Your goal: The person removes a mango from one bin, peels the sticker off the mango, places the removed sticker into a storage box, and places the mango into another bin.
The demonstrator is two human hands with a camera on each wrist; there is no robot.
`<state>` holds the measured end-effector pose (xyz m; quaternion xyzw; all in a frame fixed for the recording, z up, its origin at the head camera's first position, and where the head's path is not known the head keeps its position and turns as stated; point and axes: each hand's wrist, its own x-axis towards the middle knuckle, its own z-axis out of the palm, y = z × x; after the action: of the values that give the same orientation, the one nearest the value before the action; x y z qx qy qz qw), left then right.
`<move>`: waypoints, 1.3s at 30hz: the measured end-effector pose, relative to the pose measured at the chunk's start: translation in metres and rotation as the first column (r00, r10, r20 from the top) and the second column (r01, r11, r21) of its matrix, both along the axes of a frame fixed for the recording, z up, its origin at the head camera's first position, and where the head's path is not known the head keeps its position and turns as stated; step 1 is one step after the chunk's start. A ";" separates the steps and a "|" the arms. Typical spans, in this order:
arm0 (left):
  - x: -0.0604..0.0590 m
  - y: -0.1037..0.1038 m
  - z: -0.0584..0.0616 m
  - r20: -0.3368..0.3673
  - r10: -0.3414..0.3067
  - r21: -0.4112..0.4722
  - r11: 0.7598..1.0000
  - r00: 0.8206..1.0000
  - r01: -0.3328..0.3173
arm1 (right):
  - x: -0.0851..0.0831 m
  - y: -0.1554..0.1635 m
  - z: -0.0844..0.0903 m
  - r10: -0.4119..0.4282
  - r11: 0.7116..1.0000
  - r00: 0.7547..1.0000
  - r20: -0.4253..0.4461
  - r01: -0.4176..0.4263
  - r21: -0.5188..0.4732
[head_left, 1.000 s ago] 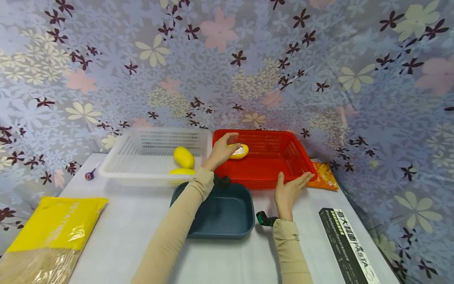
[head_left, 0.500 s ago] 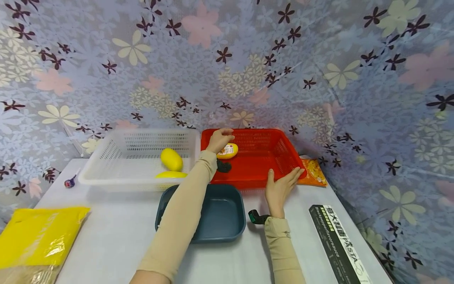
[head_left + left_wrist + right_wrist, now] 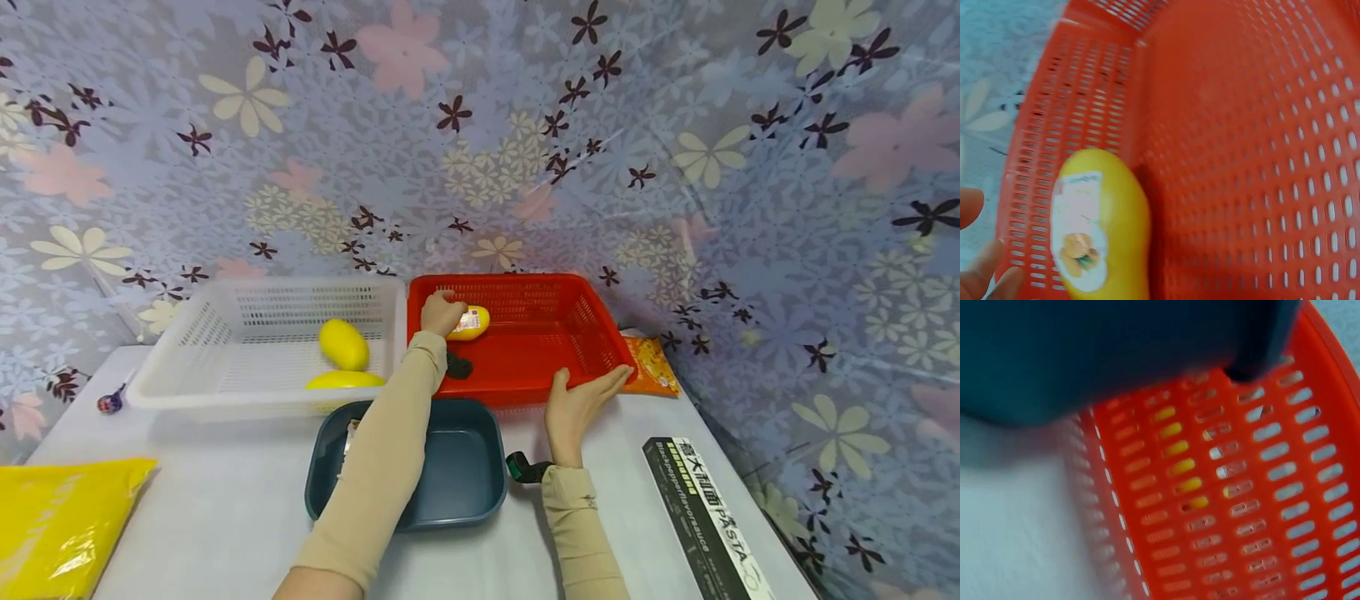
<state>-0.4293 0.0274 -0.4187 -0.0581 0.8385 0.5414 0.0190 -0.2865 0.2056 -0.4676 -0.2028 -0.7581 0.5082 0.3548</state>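
In the head view my left hand (image 3: 441, 313) is over the left side of the red basket (image 3: 525, 358), beside a yellow mango-shaped thing (image 3: 474, 323). The left wrist view shows that yellow thing (image 3: 1116, 219) lying against the basket's wall, its white label printed with fruit. My left fingertips (image 3: 982, 275) are apart from it, and nothing is held. My right hand (image 3: 577, 412) has its fingers stretched out along the basket's front right rim. In the right wrist view the slotted red wall (image 3: 1241, 487) fills much of the frame, with yellow showing through some slots.
To the left, a white basket (image 3: 247, 398) contains two yellow mango-shaped things (image 3: 344, 343). A dark blue basin (image 3: 465, 450) sits in front, partly under my left sleeve. Around stand a lollipop (image 3: 110, 402), yellow bag (image 3: 67, 525), orange packet (image 3: 651, 367) and pasta box (image 3: 701, 517).
The whole head view has shifted, so everything appears farther left. My left hand has drawn back from over the yellow mango-shaped thing. My right hand stays at the red basket's rim.
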 end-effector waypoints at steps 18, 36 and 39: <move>-0.018 0.000 -0.022 0.099 -0.255 -0.520 0.811 0.962 0.269 | 0.002 -0.012 -0.004 0.009 1.000 1.000 -0.017 -0.009 -0.013; -0.001 -0.002 -0.007 0.100 -0.488 -0.387 0.784 0.867 0.485 | 0.002 -0.009 -0.007 -0.005 1.000 1.000 -0.025 0.005 -0.023; 0.002 -0.007 0.002 0.045 -0.486 -0.384 0.798 0.873 0.464 | 0.002 -0.007 -0.005 -0.003 1.000 1.000 -0.008 0.003 -0.015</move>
<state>-0.4268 0.0200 -0.4163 0.1666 0.9155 0.3463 0.1191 -0.2849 0.1982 -0.4723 -0.2046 -0.7525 0.5141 0.3573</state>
